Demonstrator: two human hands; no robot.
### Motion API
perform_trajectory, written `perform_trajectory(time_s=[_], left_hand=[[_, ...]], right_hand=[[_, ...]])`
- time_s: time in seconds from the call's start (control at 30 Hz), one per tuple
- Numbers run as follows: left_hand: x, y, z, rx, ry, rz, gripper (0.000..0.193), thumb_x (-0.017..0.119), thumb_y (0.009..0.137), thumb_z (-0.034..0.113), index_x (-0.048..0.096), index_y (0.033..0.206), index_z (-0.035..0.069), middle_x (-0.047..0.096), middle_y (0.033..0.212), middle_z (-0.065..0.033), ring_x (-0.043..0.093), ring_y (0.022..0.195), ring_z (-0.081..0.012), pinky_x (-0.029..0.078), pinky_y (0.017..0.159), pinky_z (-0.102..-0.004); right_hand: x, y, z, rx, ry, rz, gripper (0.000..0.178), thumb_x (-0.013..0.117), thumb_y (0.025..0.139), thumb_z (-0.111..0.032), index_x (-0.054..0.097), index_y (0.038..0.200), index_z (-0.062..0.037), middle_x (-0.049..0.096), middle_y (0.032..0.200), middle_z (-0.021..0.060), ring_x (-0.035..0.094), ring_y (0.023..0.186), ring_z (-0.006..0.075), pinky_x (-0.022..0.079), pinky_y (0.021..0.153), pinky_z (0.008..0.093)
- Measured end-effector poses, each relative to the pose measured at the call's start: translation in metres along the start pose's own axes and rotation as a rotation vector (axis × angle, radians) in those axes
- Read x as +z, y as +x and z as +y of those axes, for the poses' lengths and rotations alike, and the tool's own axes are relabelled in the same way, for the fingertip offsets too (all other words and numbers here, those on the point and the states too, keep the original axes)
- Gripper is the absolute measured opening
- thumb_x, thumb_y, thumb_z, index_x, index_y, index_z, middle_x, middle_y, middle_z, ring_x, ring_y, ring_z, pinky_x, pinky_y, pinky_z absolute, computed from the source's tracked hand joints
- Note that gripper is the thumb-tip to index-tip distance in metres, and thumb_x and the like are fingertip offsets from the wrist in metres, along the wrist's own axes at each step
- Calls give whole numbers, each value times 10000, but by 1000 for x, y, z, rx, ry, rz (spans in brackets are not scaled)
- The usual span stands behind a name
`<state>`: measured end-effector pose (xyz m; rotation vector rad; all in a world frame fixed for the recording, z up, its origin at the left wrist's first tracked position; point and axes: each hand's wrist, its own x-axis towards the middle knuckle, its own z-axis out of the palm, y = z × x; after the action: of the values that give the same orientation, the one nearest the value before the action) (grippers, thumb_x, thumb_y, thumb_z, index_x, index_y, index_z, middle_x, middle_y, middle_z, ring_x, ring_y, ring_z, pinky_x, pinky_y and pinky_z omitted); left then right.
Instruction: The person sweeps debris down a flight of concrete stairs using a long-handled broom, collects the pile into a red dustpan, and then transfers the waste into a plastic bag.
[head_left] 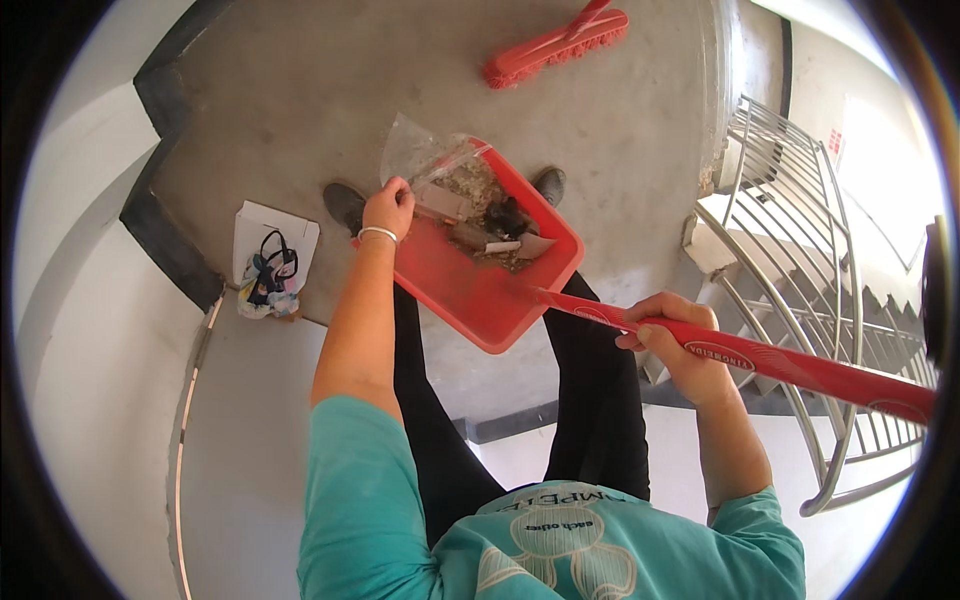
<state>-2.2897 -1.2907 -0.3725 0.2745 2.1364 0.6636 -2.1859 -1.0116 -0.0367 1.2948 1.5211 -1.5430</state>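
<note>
A red long-handled dustpan (460, 292) hangs in front of my legs, its pan holding grey grit, torn cardboard pieces (440, 203) and a dark clump (507, 217). My right hand (682, 340) is wrapped round its red handle (790, 368), which runs off to the right. At the pan's left rim, my left hand (389, 209) is closed, fingers pinching a clear plastic sheet or bag (412, 150). That plastic spreads from the fingertips over the pan's far left corner. A white band circles the left wrist.
A red broom head (556, 50) rests on the concrete floor (300, 90) at the far side. To the left stand a white box (300, 232) and a patterned bag with dark handles (268, 290). A metal railing (790, 245) and stairs (712, 243) lie to the right.
</note>
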Motion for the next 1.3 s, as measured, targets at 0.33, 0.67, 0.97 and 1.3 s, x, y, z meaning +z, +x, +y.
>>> perform_trajectory(time_s=[0.33,0.67,0.97,1.3], left_hand=[[-3,-9,8,-128,21,-54,105,511,814,186,495,852,90,606,787,-139,563,758,-348,443,644,-408],[-1,-7,8,-139,161,-183,141,515,821,215,476,872,89,598,804,-152,551,780,-370,433,668,-431],[8,-8,-2,-96,60,-126,119,531,817,189,479,848,86,561,730,-118,535,686,-320,434,635,-364],[-19,-6,44,71,-183,10,113,523,815,194,503,881,105,587,742,-108,557,682,-308,445,627,-372]], right_hand=[[-17,-1,9,22,58,-46,183,523,791,-84,583,890,57,610,803,123,630,750,157,492,686,241],[-6,-5,20,75,119,-51,164,523,771,-76,579,863,48,620,735,129,629,714,162,485,664,250],[-1,-3,44,-83,-64,-48,151,539,765,-81,587,866,21,620,734,115,606,706,159,469,655,262],[1,-51,-5,-321,-281,7,151,563,730,-56,580,853,29,606,699,139,622,638,208,477,583,275]])
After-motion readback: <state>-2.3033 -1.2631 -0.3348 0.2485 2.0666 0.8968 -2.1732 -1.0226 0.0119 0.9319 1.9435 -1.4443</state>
